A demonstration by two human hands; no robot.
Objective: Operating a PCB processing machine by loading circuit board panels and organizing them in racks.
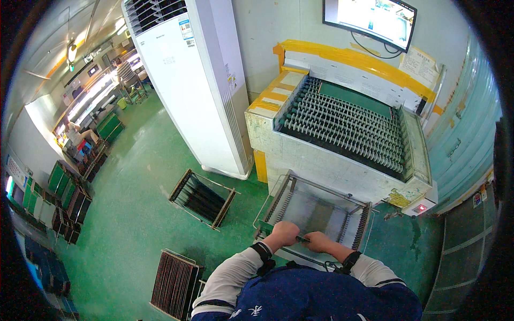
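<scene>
Left hand [284, 233] is seen clenched on the near edge of a thin green rectangular panel [267, 230], which is held at the front of a slotted wire-frame metal rack [316, 208] standing on the green floor [139, 214]. Just beside it, the right hand [318, 242] is closed on the same near edge, where a dark strip shows between the two fists. Beyond the rack, a beige roller conveyor machine with yellow tape on its edges [342, 128] is seen. Further left, a tall white floor-standing air conditioner [193, 80] is placed, with a second wire rack holding dark panels [202, 199] in front of it and a third filled rack [175, 278] near the left elbow.
</scene>
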